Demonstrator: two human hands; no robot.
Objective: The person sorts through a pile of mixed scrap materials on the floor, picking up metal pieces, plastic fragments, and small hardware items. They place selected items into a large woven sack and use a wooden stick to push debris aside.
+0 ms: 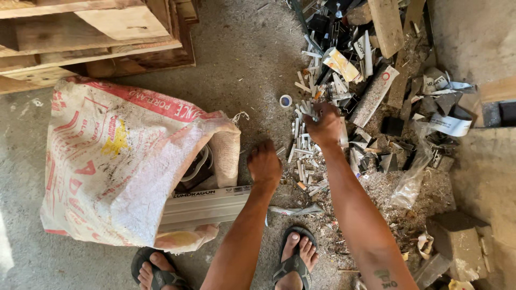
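My right hand (324,123) is closed on a bunch of short pale metal offcuts (307,109), held over a scrap pile (344,96) on the concrete floor. My left hand (264,164) hovers, fingers curled, next to the mouth of a large white woven sack (115,161) with red and yellow print. It seems to hold nothing, though the palm is hidden. A long silver aluminium profile (207,207) sticks out of the sack's opening beneath my left forearm. More small offcuts (302,161) lie scattered between the two hands.
Wooden pallets (91,37) stand at the upper left. A wooden plank (387,24), a clear plastic bag (411,180) and a concrete block (457,244) sit around the scrap at the right. My feet in black sandals (293,258) are at the bottom edge.
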